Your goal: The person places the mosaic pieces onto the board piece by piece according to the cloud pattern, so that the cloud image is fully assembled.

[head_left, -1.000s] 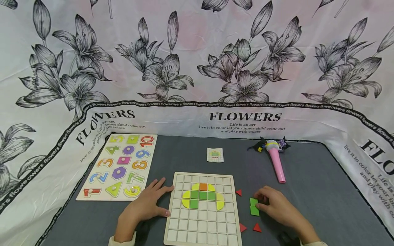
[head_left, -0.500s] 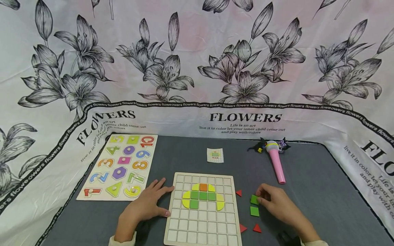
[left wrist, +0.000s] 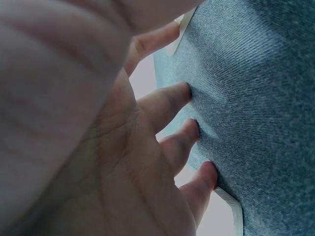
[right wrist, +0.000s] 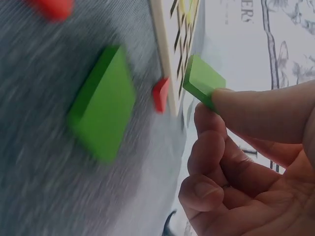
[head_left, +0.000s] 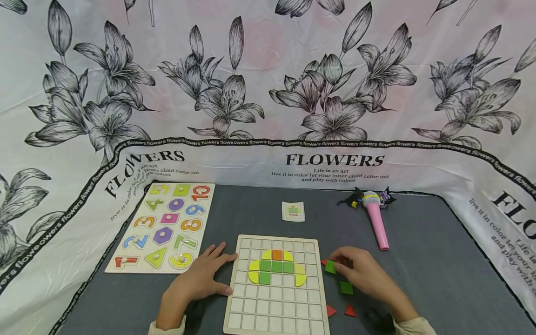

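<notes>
R hand (head_left: 360, 274) moved w/ green square (head_left: 330, 266) toward grid board (head_left: 276, 288), fingers pinching it just off board's R edge. L hand (head_left: 197, 279) flat, fingers spread, at board's L edge. Red triangle (head_left: 324, 262) partly hidden behind square.

Green square tile (head_left: 330, 266), red triangles (head_left: 350, 311), pink microphone (head_left: 377, 223), grey tablecloth (head_left: 418, 260).

Home play corner: flower-print cloth (head_left: 268, 93) backdrop, number puzzle (head_left: 165, 228), toy microphone (head_left: 376, 218).

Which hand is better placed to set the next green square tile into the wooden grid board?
Probably the right hand: its fingers already pinch a green square tile beside the wooden grid board, while the left hand lies flat at the board's edge.
</notes>
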{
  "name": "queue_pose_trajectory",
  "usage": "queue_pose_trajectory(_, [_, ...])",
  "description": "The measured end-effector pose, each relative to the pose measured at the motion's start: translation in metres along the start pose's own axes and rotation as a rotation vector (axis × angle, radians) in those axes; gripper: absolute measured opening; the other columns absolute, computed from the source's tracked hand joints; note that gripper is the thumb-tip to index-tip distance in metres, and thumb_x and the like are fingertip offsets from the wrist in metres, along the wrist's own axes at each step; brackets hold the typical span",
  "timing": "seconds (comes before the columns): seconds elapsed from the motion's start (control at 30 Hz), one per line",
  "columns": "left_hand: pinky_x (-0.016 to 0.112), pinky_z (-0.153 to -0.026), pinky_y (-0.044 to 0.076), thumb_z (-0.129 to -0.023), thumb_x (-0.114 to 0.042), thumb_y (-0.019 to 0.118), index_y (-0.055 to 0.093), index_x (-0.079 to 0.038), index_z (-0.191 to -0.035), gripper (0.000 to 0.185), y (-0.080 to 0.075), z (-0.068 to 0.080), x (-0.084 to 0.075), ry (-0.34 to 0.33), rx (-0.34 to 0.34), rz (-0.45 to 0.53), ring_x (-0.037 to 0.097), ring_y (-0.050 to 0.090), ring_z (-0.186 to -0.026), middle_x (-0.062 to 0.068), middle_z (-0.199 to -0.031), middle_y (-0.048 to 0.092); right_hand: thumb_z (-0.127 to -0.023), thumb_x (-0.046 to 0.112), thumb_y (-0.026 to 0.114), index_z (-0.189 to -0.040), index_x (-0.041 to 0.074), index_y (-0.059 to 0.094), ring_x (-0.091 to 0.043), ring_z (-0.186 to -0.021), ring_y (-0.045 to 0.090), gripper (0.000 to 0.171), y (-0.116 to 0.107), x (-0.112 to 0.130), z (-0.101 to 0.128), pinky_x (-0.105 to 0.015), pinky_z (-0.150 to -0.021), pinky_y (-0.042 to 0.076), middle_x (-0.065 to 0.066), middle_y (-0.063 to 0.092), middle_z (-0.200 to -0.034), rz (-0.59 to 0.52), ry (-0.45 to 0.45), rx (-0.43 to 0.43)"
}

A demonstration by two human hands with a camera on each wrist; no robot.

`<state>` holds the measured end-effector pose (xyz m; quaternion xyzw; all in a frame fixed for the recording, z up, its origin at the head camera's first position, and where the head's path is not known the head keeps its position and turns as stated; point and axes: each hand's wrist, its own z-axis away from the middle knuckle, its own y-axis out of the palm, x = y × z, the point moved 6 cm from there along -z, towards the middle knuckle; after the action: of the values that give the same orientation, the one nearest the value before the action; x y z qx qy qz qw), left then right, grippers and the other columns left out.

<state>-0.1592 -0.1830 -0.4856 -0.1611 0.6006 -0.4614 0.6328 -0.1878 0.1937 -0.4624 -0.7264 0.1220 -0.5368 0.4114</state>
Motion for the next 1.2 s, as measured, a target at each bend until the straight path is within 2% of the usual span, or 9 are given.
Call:
queue_pose_trajectory(0.4, [0.078,-0.117,0.022,-0.080,-0.033,0.096,0.060,-0.015,-0.155,0.085,0.002,-0.002,0.005,0.002,-0.003,0.013,0.056,0.019,-0.156,0.025,-0.170,0.032,-0.100,0.003,0.074,-0.103,0.010,0.076,-0.004,-0.073,0.052,0.008,0.022,0.027,-0.022,-0.028,-0.062,0.048,0.011,0.062,-0.088,-0.047,-0.133,0.035])
queue_pose_trajectory(0.6, [0.078,-0.117,0.021,-0.082,-0.037,0.094,0.058,-0.017,-0.156,0.085,0.008,-0.004,0.014,0.039,-0.012,0.004,0.056,0.018,-0.156,0.024,-0.171,0.031,-0.100,0.001,0.072,-0.102,0.011,0.075,-0.004,-0.073,0.052,0.011,0.033,0.032,-0.027,-0.027,-0.062,0.048,0.010,0.060,-0.086,-0.066,-0.118,0.064])
queue_pose_trajectory(0.9, [0.077,-0.118,0.022,-0.080,-0.032,0.096,0.060,-0.014,-0.154,0.085,0.001,0.002,0.002,0.002,-0.006,0.011,0.056,0.020,-0.156,0.025,-0.170,0.033,-0.100,0.000,0.071,-0.099,0.011,0.074,-0.005,-0.078,0.054,0.012,0.049,0.047,-0.039,-0.028,-0.067,0.050,0.011,0.063,-0.089,-0.071,-0.148,0.103])
queue_pose_trajectory(1.2, [0.077,-0.117,0.023,-0.080,-0.031,0.096,0.061,-0.014,-0.153,0.084,0.000,0.001,0.001,-0.003,-0.011,-0.003,0.055,0.020,-0.156,0.025,-0.170,0.033,-0.098,-0.003,0.072,-0.100,0.009,0.075,-0.003,-0.079,0.056,0.012,0.062,0.066,-0.048,-0.029,-0.070,0.053,0.009,0.067,-0.092,-0.038,-0.224,0.129])
